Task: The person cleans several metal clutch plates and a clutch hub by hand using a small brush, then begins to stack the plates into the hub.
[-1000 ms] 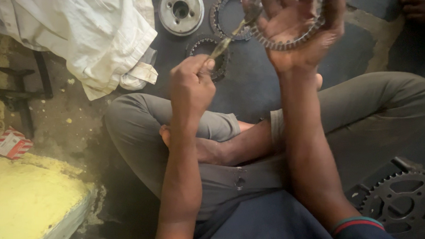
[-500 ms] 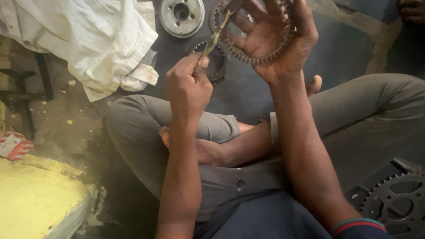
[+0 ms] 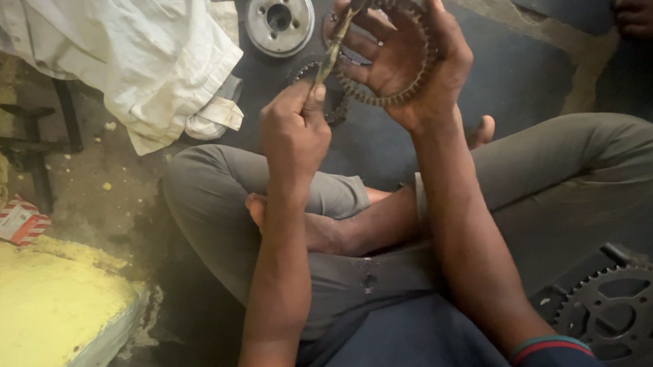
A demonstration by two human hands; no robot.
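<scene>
**Toothed ring held up, thin tool laid across it**

The right hand [image 3: 409, 65] spreads its fingers [image 3: 368, 23] apart behind a toothed metal ring [image 3: 399, 94], thumb hooked over the rim at about 2 o'clock, so the ring rests against the open palm. The ring is thin, dull brown and greasy, with small square teeth all round its outer edge. The left hand [image 3: 292, 130] is closed, thumb and forefinger pinched together on the lower end of a slim metal tool [image 3: 332, 46], a flat, worn strip that slants up toward 1 o'clock and crosses the ring's left side.

Below the hands lie the person's crossed legs in grey trousers [image 3: 219, 209], bare feet tucked in the middle. On the dark floor at 12 o'clock sits a round silver hub [image 3: 279, 19] with a centre hole and small bolt holes; further dark toothed rings [image 3: 331, 111] lie partly hidden behind the hands. At 10 o'clock a crumpled off-white cloth [image 3: 134, 60] is heaped. At 5 o'clock lies a black chain sprocket [image 3: 620, 314] with cut-out spokes. At 9 o'clock a small red-and-white striped carton [image 3: 17, 222] lies flat, beside a rough yellow block [image 3: 49, 316] at 8 o'clock.
</scene>
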